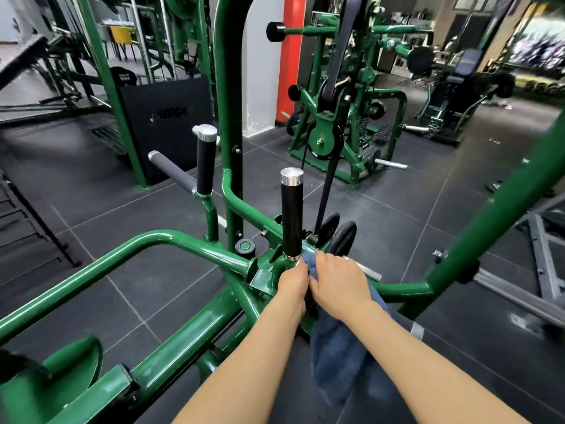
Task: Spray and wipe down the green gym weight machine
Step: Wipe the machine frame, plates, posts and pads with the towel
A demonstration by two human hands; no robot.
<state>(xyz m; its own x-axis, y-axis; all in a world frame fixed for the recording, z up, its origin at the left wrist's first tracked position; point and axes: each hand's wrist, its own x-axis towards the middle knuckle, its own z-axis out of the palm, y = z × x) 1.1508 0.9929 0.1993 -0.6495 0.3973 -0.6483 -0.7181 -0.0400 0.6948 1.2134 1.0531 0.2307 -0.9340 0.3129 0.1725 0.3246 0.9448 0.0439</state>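
Green weight machine (195, 325) fills the lower half of the head view, its glossy tubes crossing from 7 o'clock up to a welded junction just below centre. One curved tube arcs from the left edge toward that junction; another rises toward 2 o'clock along the right side.

Upright black handle (292, 214) with a silver cap stands on the junction. A second capped handle (206, 159) stands behind it at about 11 o'clock, with a grey-gripped bar (171, 171) angling off to its left.

Both hands meet at the base of the near handle. Left hand (293, 281) is curled in against the frame; its fingers are hidden, so whether it grasps anything cannot be told. Right hand (339, 283) presses over a blue cloth (342, 356), fingers bent around a bunch of it at the handle's foot; the rest of the cloth hangs down beneath the right forearm.

Two black weight plates (336, 234) sit just beyond the hands at 1 o'clock, a black belt (325, 191) rising from near them.

Floor (382, 209) is dark tile. Further green machines (342, 102) stand at 12 to 1 o'clock, beside a red and white pillar (275, 62).
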